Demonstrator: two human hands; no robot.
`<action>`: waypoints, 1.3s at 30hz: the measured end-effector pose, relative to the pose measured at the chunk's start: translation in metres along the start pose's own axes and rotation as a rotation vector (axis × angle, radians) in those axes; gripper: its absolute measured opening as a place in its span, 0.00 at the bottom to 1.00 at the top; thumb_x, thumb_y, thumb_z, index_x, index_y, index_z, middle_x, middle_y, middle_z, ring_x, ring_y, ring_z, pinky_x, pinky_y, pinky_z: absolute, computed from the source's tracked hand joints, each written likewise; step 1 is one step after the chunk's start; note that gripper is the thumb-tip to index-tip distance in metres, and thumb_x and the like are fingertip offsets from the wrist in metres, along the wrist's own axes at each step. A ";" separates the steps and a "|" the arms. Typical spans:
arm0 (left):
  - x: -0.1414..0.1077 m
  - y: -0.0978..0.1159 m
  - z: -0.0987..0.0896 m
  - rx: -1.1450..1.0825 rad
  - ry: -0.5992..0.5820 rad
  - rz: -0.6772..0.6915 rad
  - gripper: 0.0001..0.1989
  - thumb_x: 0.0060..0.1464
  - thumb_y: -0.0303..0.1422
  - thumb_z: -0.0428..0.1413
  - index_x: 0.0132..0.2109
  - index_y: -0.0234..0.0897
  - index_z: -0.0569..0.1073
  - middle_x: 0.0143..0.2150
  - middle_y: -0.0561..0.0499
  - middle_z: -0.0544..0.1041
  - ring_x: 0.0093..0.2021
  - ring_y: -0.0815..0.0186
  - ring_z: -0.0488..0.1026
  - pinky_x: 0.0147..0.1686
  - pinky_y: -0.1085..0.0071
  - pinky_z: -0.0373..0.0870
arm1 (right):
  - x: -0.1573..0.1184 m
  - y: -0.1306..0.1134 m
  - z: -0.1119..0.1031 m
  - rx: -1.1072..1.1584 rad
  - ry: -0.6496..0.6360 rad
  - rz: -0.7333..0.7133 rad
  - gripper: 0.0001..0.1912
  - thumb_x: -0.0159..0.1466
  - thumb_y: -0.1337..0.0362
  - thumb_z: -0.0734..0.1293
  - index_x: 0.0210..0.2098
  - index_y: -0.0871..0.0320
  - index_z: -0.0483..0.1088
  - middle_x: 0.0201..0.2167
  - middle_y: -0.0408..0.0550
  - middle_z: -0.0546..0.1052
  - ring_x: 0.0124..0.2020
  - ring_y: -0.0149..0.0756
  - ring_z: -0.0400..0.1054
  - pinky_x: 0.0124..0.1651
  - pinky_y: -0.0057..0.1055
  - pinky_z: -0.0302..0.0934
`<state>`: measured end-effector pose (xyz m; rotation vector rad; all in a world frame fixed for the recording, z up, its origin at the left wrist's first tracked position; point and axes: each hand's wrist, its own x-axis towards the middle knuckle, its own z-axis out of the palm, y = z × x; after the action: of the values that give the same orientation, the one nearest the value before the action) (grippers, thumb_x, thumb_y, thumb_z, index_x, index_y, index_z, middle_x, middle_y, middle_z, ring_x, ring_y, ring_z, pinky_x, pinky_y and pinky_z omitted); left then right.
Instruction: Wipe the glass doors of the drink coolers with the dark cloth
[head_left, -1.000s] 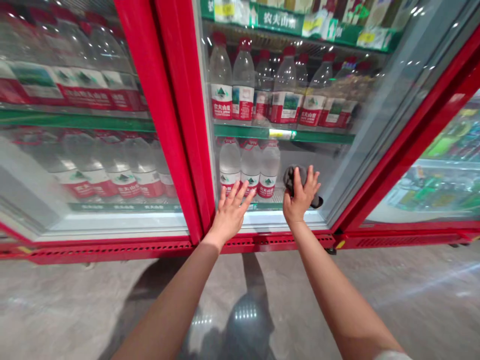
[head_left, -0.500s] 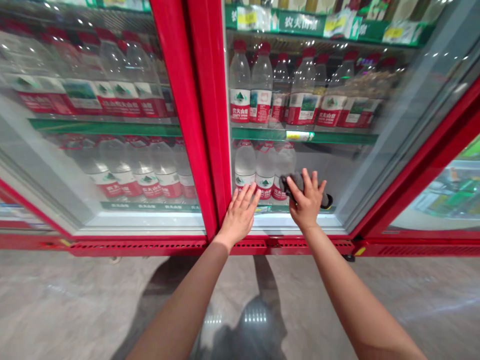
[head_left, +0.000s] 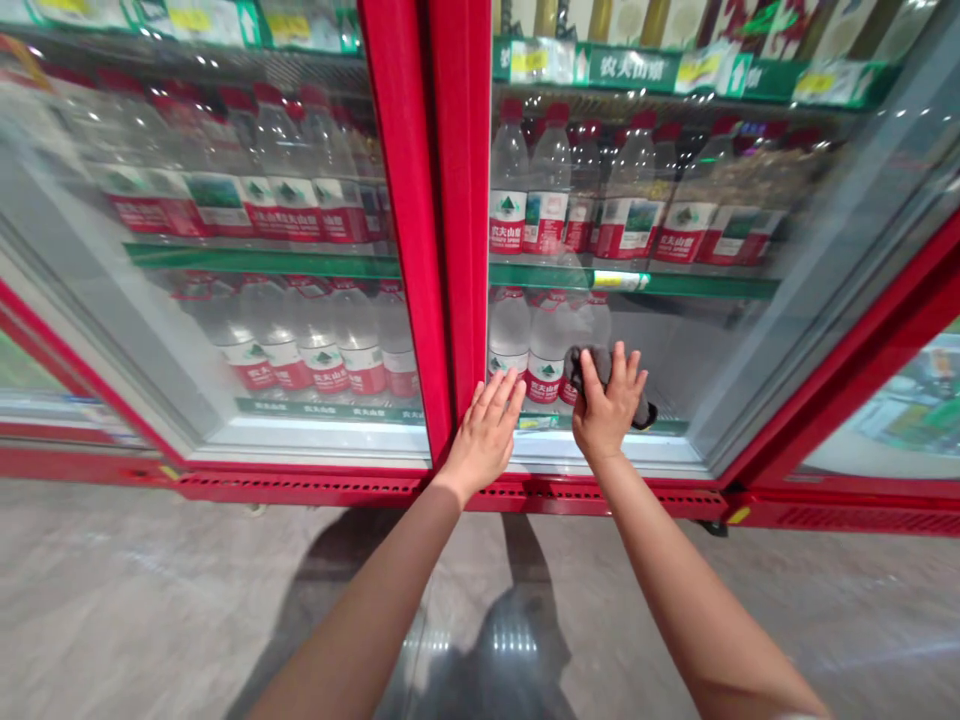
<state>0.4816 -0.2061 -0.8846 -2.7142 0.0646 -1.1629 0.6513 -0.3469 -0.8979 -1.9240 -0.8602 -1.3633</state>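
My right hand (head_left: 609, 405) presses a dark grey cloth (head_left: 643, 408) against the lower glass of the right fridge door (head_left: 679, 350), its fingers spread. Most of the cloth is under the palm and fingers, with a black edge showing at the right. To the left, my left hand (head_left: 484, 430) lies flat with nothing in it, near the lower left corner of the same door, beside the red door frame (head_left: 463, 250). Behind the glass, bottom-shelf water bottles (head_left: 545, 345) with red and white labels stand close to both hands.
Through the left glass door (head_left: 210, 405) more bottles show on two shelves. A green shelf edge (head_left: 540, 276) carries a price tag (head_left: 621, 281). Below the doors runs a red vented base strip (head_left: 300, 488) above the grey floor (head_left: 150, 590). Another red fridge (head_left: 885, 480) adjoins on the right.
The camera view has swung slightly left, so the fridge sits further right in the picture. My right hand and the cloth have slid a little left across the glass. The left hand stays almost in place.
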 end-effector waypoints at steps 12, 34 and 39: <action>-0.022 -0.022 -0.023 0.041 0.010 -0.016 0.47 0.60 0.20 0.50 0.76 0.37 0.32 0.78 0.40 0.47 0.78 0.54 0.41 0.74 0.49 0.52 | -0.045 -0.048 0.019 0.102 -0.109 -0.385 0.29 0.68 0.72 0.64 0.65 0.41 0.68 0.69 0.47 0.67 0.75 0.41 0.48 0.76 0.52 0.35; -0.012 -0.024 -0.025 0.046 0.083 -0.117 0.44 0.61 0.21 0.48 0.77 0.36 0.34 0.78 0.38 0.47 0.78 0.53 0.40 0.73 0.46 0.52 | 0.044 -0.095 0.002 0.084 -0.124 -0.125 0.31 0.70 0.68 0.64 0.69 0.39 0.60 0.74 0.50 0.57 0.77 0.49 0.41 0.73 0.62 0.36; -0.009 -0.022 -0.023 0.030 0.094 -0.135 0.44 0.60 0.21 0.49 0.77 0.36 0.35 0.78 0.39 0.47 0.78 0.53 0.40 0.74 0.47 0.51 | 0.012 -0.082 0.003 0.095 -0.143 -0.114 0.32 0.68 0.73 0.63 0.67 0.42 0.64 0.73 0.52 0.59 0.77 0.49 0.42 0.73 0.62 0.39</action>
<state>0.4579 -0.1868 -0.8711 -2.6725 -0.1250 -1.3162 0.5907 -0.2934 -0.8775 -1.9421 -1.0999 -1.2363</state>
